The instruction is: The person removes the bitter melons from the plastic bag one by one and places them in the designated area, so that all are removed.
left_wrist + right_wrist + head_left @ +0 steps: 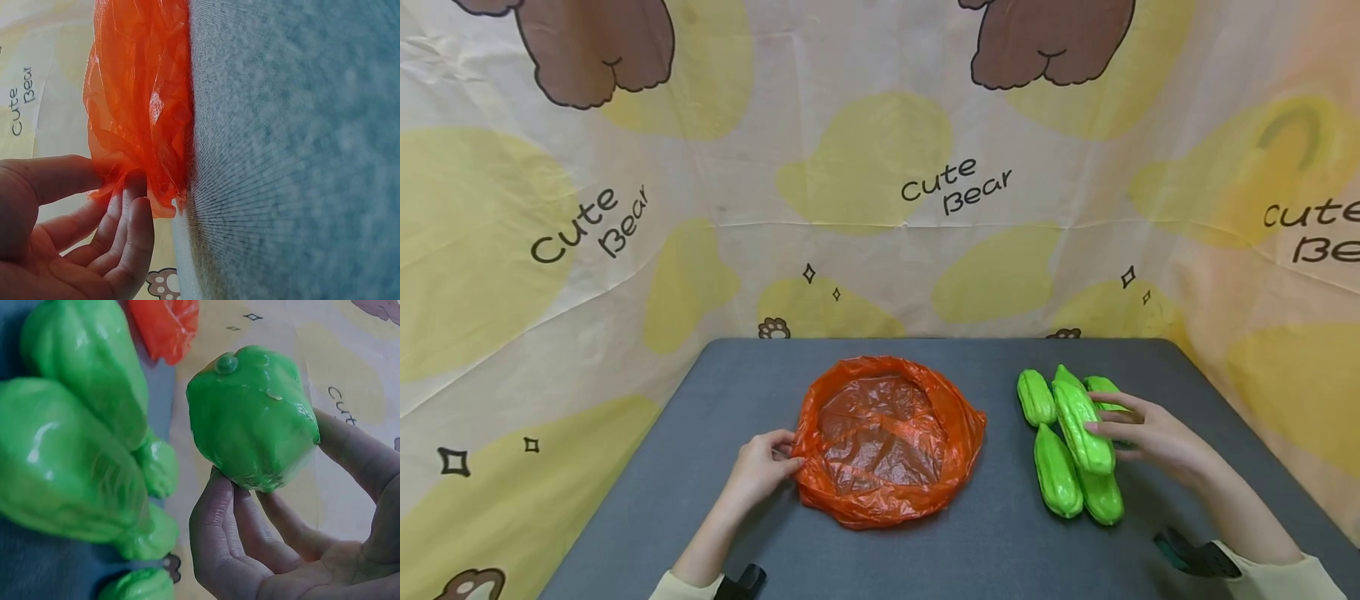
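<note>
An orange-red plastic bag (962, 433) lies spread in a round shape with its mouth up and its rim rolled outward. At its left side my left hand (763, 471) pinches the rim between thumb and fingers, as the left wrist view also shows on the crinkled bag (140, 81). My right hand (1157, 433) grips a glossy green gourd-like vegetable (1081, 425) between thumb and fingertips. Seen end-on in the right wrist view, this green vegetable (250, 419) is raised above the others. Several similar green vegetables (1058, 475) lie around and beneath it on the table.
The dark grey table (737, 375) has its far edge against a hanging cloth (865, 275) printed with bears and yellow patches. A strip of table separates the bag from the pile. Black wrist bands (1198, 554) sit at both cuffs.
</note>
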`<action>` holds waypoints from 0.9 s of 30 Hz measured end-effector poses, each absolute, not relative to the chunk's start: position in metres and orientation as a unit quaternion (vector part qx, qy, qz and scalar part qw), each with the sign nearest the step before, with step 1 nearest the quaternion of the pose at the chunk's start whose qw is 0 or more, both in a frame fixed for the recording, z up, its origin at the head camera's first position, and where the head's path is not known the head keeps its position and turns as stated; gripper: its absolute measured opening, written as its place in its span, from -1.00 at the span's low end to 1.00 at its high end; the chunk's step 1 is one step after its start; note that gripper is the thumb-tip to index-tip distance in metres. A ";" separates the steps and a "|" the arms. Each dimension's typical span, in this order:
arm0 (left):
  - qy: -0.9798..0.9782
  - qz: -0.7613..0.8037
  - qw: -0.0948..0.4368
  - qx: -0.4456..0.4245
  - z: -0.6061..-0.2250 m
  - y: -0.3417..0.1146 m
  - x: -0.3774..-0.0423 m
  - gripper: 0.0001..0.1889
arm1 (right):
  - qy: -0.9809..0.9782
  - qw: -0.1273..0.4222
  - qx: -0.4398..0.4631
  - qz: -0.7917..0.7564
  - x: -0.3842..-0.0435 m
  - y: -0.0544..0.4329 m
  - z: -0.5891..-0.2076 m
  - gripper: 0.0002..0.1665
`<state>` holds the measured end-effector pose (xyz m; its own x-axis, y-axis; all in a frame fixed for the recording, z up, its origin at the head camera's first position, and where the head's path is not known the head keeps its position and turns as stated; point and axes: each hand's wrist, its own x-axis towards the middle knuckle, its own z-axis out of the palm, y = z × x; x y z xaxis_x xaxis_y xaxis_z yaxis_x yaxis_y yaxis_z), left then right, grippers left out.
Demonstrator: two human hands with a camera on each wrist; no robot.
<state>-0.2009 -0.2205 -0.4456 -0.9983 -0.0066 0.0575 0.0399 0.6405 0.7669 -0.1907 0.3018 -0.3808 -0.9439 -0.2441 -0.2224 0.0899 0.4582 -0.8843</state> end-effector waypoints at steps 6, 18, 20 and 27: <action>-0.906 -0.422 0.027 -0.008 -0.445 -0.221 -0.200 -0.72 | 0.846 0.163 -0.046 -0.506 -0.187 0.316 -0.384 -0.11; -0.909 -0.416 0.027 -0.005 -0.446 -0.221 -0.201 -0.71 | 0.840 0.182 -0.031 -0.510 -0.181 0.342 -0.395 -0.10; -0.908 -0.418 0.026 -0.005 -0.446 -0.221 -0.201 -0.71 | 0.840 0.187 -0.028 -0.509 -0.180 0.347 -0.397 -0.10; -0.908 -0.419 0.028 -0.005 -0.446 -0.220 -0.201 -0.72 | 0.842 0.198 -0.013 -0.502 -0.177 0.364 -0.404 -0.10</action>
<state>-0.2015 -0.2204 -0.4464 -0.9983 -0.0141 0.0561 0.0336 0.6496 0.7595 -0.1771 0.3636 -0.4043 -0.9209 -0.2208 -0.3213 0.1777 0.4958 -0.8501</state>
